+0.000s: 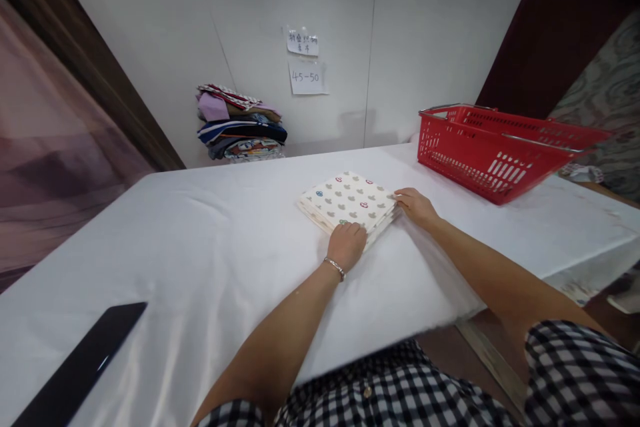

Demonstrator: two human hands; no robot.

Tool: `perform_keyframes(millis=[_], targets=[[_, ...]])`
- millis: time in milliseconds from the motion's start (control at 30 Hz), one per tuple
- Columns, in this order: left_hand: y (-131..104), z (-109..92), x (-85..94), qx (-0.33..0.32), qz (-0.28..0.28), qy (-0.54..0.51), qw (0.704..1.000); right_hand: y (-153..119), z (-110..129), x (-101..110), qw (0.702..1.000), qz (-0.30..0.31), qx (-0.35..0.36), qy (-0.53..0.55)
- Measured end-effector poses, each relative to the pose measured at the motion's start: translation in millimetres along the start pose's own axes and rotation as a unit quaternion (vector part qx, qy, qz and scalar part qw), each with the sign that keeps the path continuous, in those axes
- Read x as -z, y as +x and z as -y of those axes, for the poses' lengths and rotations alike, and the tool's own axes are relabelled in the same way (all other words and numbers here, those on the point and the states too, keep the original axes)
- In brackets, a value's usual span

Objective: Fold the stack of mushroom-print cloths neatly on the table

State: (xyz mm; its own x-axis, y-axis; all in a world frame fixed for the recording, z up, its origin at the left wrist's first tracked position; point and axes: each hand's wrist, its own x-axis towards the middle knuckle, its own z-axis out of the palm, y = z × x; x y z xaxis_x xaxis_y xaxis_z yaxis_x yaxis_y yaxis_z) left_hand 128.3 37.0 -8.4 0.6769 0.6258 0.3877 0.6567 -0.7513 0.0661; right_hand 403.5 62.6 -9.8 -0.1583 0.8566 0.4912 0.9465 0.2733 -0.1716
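A cream cloth (pixel 350 197) printed with small grey, red, blue and green motifs lies folded into a flat, layered square on the white-covered table. My left hand (pixel 347 245), with a silver bracelet at the wrist, is closed over its near corner; the thumb is hidden. At the cloth's right corner, my right hand (pixel 415 205) pinches the layered edge between thumb and fingers.
A red plastic basket (pixel 480 160) stands at the back right of the table (pixel 225 233). Folded fabrics are stacked (pixel 240 123) at the back left, against the wall. A dark flat object (pixel 85 360) lies front left. Two paper signs (pixel 306 77) hang on the wall.
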Motion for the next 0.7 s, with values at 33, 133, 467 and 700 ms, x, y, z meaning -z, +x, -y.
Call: perform_keyframes(millis=[33,133,467,700], targets=[[0.4,0.1,-0.8,-0.012,-0.007,0.001,1.0,-1.5,-0.1,-1.9,1.0,-0.005,0.002,0.0],[1.1,0.1,-5.0,-0.044,-0.019,0.009,0.999,-6.8,-3.6,-8.4,1.0,-0.005,0.019,0.0],[-1.2,-0.5,-3.1,-0.038,0.002,0.018,0.999,-8.7,-20.7,-5.1,0.995,0.035,0.088,-0.011],[-2.7,-2.3,-0.3,0.007,0.006,0.004,1.0,-7.3,-25.5,-2.4,0.992,0.066,0.109,-0.006]])
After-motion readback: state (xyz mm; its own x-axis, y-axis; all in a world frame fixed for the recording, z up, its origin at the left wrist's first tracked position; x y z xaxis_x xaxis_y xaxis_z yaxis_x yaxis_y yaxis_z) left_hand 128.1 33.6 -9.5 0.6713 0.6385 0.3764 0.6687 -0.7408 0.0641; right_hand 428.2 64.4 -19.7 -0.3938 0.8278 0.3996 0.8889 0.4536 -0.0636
